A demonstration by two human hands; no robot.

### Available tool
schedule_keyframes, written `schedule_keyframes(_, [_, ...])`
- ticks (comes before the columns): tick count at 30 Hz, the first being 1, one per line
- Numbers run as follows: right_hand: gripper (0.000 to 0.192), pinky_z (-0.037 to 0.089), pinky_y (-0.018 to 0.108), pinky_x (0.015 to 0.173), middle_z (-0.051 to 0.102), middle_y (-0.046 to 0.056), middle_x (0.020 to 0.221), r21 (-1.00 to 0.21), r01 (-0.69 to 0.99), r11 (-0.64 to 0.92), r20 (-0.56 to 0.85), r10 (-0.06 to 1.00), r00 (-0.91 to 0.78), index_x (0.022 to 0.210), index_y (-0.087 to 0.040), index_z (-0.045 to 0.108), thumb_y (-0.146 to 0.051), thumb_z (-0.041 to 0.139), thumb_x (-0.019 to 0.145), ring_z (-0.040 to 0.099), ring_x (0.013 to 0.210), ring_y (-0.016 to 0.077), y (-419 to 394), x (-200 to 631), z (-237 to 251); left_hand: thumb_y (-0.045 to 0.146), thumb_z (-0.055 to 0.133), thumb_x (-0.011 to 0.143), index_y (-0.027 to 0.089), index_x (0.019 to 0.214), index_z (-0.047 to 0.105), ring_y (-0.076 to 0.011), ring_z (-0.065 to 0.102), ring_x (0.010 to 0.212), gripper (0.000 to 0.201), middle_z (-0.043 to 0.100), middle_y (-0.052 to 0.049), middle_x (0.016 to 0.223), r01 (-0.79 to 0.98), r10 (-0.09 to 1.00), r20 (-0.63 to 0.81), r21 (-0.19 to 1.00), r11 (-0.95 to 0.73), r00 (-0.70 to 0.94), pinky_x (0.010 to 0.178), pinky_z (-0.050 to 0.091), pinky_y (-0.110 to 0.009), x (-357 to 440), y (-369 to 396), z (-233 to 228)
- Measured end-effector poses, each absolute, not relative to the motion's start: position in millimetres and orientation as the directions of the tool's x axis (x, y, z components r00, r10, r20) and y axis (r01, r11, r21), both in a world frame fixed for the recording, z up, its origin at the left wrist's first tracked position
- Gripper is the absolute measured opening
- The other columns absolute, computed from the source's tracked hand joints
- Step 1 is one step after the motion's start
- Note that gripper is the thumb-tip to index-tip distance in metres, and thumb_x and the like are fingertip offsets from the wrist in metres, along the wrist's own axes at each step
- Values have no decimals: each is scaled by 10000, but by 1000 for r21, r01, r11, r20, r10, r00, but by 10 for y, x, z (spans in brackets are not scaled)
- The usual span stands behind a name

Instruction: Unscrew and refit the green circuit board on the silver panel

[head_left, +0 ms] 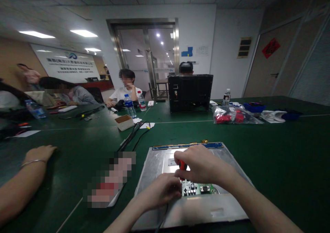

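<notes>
My right hand is closed around the red-and-black handle of a screwdriver, held upright over a green circuit board. Its tip is hidden behind my fingers. Beside it, my left hand rests at the board's left edge with fingers curled together; what they pinch, if anything, is hidden. The board, with capacitors and a connector, sits on the metal back of a flat display panel. Along the panel's far edge runs a narrow blue circuit strip. A dark cable passes under my left wrist.
A long pixelated object lies left of the panel, near black cables. Another person's arm rests farther left. Across the green table stand a small box, bottles, a black monitor casing and plastic bags.
</notes>
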State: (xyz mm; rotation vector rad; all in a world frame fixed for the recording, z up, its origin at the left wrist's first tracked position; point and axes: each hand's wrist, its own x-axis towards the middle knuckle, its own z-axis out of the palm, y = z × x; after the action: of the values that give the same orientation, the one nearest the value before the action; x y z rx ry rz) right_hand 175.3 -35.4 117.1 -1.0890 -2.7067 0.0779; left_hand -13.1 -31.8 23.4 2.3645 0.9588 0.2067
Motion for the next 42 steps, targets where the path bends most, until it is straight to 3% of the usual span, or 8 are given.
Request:
schedule_keyframes(6, [288, 256, 255, 528, 678, 24, 711, -73, 730, 680, 187, 728, -659, 853, -209, 616, -492, 596, 806, 608, 664, 182, -364, 1728, 1173, 78, 563, 763, 165, 797, 652, -156, 585, 732, 128, 640, -23, 867, 577, 674, -58, 573, -581, 736, 619, 417, -213, -134, -319, 222])
schedule_keyframes(11, [220, 270, 248, 520, 692, 23, 788, -134, 656, 742, 166, 670, -724, 909, -200, 603, -375, 623, 777, 614, 683, 175, -398, 1762, 1195, 57, 547, 753, 175, 847, 641, -171, 587, 801, 178, 649, -6, 878, 507, 639, 7, 603, -616, 769, 704, 443, -229, -150, -288, 159])
schedule_keyframes(14, [169, 238, 253, 504, 686, 20, 759, -110, 666, 738, 181, 674, -716, 890, -198, 601, -327, 603, 782, 606, 658, 173, -405, 1759, 1194, 77, 551, 760, 168, 838, 649, -172, 587, 786, 155, 652, -10, 863, 522, 637, -12, 586, -620, 771, 682, 444, -227, -155, -280, 145])
schedule_keyframes(30, [171, 270, 238, 536, 673, -7, 761, -233, 692, 683, 180, 730, -660, 907, -216, 600, -317, 647, 777, 570, 663, 148, -379, 1870, 1324, 78, 574, 743, 179, 835, 639, -158, 567, 760, 151, 635, -11, 848, 545, 648, -25, 566, -619, 761, 636, 393, -221, -143, -313, 254])
schedule_keyframes(34, [216, 285, 239, 538, 647, -13, 734, -227, 725, 650, 238, 759, -606, 878, -222, 599, -376, 684, 752, 557, 648, 144, -345, 1970, 1349, 179, 608, 775, 184, 851, 636, -152, 543, 719, 81, 617, -6, 804, 595, 696, -24, 542, -594, 717, 626, 387, -226, -170, -301, 254])
schedule_keyframes(37, [265, 315, 237, 550, 625, -24, 717, -303, 760, 575, 289, 815, -502, 834, -216, 579, -395, 724, 704, 552, 647, 139, -274, 2106, 1338, 284, 582, 825, 179, 864, 630, -162, 546, 741, 122, 624, -20, 825, 655, 789, 34, 537, -532, 613, 652, 403, -242, -208, -246, 249])
schedule_keyframes(42, [204, 363, 243, 557, 616, -14, 716, -554, 713, 430, 295, 902, -314, 732, -194, 487, -309, 656, 731, 560, 641, 133, -28, 2487, 1044, 283, 495, 867, 161, 840, 611, -201, 571, 797, 170, 643, -60, 859, 749, 884, 95, 495, -441, 458, 692, 423, -287, -277, -133, 243])
